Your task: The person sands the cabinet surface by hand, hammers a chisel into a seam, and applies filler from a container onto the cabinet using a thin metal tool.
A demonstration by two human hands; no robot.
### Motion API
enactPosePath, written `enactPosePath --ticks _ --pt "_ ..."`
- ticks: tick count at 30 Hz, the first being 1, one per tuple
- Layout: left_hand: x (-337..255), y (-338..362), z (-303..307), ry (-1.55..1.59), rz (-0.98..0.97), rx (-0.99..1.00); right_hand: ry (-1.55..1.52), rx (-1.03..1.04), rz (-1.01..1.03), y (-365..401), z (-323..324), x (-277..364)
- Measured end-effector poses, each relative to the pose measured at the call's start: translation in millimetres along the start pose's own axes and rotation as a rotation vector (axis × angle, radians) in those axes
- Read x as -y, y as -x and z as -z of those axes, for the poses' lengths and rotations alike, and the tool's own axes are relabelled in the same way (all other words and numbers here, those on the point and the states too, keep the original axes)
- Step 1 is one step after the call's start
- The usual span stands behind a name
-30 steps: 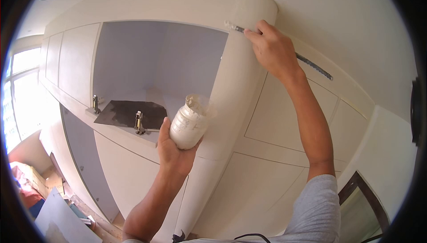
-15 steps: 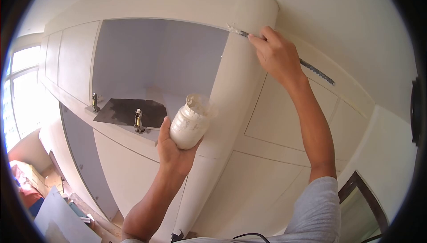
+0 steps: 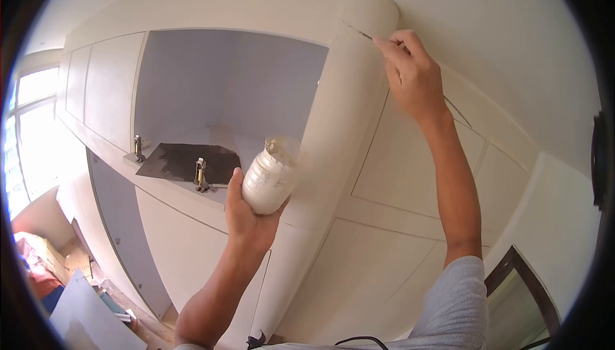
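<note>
My left hand (image 3: 246,212) is wrapped round a clear plastic jar (image 3: 269,180) of off-white putty, its mouth uncovered and smeared. Up near the ceiling, my right hand (image 3: 413,74) pinches a thin metal saw blade (image 3: 366,35), seen almost edge-on. The tip of the blade lies against the upper part of a rounded cream column (image 3: 349,87), by a fine seam line. The blade's other end (image 3: 458,111) sticks out behind my wrist. Left of the column, an open cabinet compartment (image 3: 256,81) shows a lavender-grey interior.
A dark board (image 3: 176,161) lies on the compartment's floor. Two metal hinges, one a near hinge (image 3: 200,174), stand up at its front edge. Cream cabinet panels (image 3: 410,164) run along the right. Lower left, a grey sheet (image 3: 90,315) leans among clutter, below a bright window (image 3: 35,132).
My right hand has moved slightly up and right, and the blade has turned from flat to edge-on. The putty lump at its tip no longer shows. The jar has hardly moved.
</note>
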State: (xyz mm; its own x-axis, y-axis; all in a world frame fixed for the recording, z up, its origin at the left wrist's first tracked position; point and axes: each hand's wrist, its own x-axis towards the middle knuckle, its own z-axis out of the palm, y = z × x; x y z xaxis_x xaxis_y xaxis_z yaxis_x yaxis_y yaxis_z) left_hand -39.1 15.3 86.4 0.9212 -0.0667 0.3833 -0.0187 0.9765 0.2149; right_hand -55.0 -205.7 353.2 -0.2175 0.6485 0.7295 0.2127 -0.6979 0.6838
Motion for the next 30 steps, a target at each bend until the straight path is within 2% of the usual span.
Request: enactPosePath --ticks 3,7,12,15,18,21,25,27,30 --pt "2 0 -2 0.024 0.014 -0.002 -0.128 0.119 -0.084 -4 -4 -6" --pt "7 1 -3 0.048 0.035 -0.014 -0.128 0.113 -0.135 -6 -13 3" --pt "8 -1 0 0.067 0.064 -0.009 0.069 0.150 -0.016 -1 -32 -7" --pt "5 1 -1 0.013 0.027 -0.039 0.152 0.205 0.000 0 -17 3" --pt "4 -3 5 0.012 0.031 -0.003 0.043 0.133 -0.003 -2 -6 5" --pt "5 -5 6 0.070 0.045 -0.022 0.154 0.171 -0.017 -10 -14 2" --pt "7 -5 3 0.094 0.063 -0.013 0.075 0.100 0.013 -17 -38 -8" --pt "8 -4 1 0.069 0.066 -0.022 0.170 0.247 -0.043 -20 -30 0" --pt "7 -5 6 0.031 0.056 0.004 0.165 0.267 0.040 -18 -18 4"
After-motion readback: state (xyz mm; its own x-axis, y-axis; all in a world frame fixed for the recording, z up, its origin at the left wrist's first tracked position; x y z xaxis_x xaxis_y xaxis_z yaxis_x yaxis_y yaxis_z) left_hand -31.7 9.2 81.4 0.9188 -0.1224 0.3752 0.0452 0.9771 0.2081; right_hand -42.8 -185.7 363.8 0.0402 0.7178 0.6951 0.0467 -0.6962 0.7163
